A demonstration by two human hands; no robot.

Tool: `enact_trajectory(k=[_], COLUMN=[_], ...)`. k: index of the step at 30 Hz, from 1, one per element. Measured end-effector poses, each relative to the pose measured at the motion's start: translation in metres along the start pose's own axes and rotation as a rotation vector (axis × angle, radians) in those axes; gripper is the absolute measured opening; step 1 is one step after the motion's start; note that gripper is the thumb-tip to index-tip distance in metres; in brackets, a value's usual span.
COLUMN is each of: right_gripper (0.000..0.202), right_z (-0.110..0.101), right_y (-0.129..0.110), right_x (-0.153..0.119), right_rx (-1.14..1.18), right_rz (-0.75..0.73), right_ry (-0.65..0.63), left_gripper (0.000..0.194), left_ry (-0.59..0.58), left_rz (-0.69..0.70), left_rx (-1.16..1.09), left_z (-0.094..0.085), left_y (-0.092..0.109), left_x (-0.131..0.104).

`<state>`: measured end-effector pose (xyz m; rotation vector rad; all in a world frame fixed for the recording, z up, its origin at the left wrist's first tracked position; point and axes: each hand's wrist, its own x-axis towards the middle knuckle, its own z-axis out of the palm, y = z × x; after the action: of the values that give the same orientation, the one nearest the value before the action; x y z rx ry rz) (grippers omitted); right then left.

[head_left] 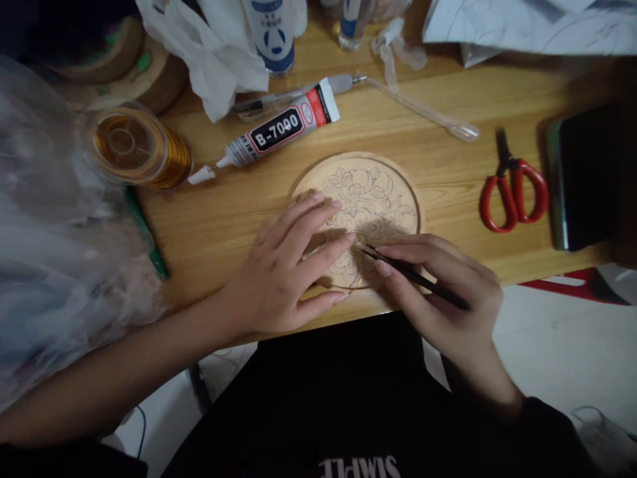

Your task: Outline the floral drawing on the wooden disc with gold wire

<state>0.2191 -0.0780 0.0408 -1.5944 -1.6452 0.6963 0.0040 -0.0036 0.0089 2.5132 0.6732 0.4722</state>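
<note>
A round wooden plaque with a raised rim lies near the table's front edge, its face covered in a dark-lined floral pattern. Spread over its left part, my left hand rests with fingers apart, the fingertips on the pattern. My right hand pinches dark tweezers between thumb and fingers. The tweezers' tips meet the plaque just right of my left index finger. A short piece of golden wire shows at the plaque's lower edge; whether the tips grip any wire is too small to tell.
A spool of golden wire and a B-7000 glue tube lie behind my left hand. Beyond are a plastic pipette and a white-and-blue bottle. Red-handled scissors and a dark phone lie at right; plastic wrap crowds the left.
</note>
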Motion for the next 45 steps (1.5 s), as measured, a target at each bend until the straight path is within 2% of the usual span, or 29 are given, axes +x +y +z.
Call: enact_trajectory(k=[13,21,27,34,41,45], right_gripper=[0.02,0.026,0.023,0.021,0.014,0.023], right_z=[0.003,-0.007,-0.017,-0.027,-0.036,-0.039], right_y=[0.002,0.009,0.016,0.021,0.023,0.024], right_x=[0.003,0.012,0.024,0.041,0.074,0.092], right_rx=[-0.048,-0.034,-0.036,-0.053,0.003,0.024], right_rz=[-0.07,-0.112,-0.197,-0.344,-0.399,-0.414], right_ry=[-0.02,-0.145,-0.227,-0.378,-0.587,-0.71], left_gripper=[0.052,0.05,0.051,0.051,0.051,0.051], left_ry=[0.007,-0.017,-0.039,-0.039,-0.054,-0.053], left_rz=[-0.002,0.011,-0.008,-0.03,-0.014,-0.02], left_rx=[0.057,0.092,0.105,0.046,0.121,0.123], left_z=[0.005,0.003,0.002,0.002,0.003,0.002], left_y=[0.002,0.004,0.005,0.005,0.004,0.003], left_x=[0.0,0.001,0.002,0.001,0.001,0.001])
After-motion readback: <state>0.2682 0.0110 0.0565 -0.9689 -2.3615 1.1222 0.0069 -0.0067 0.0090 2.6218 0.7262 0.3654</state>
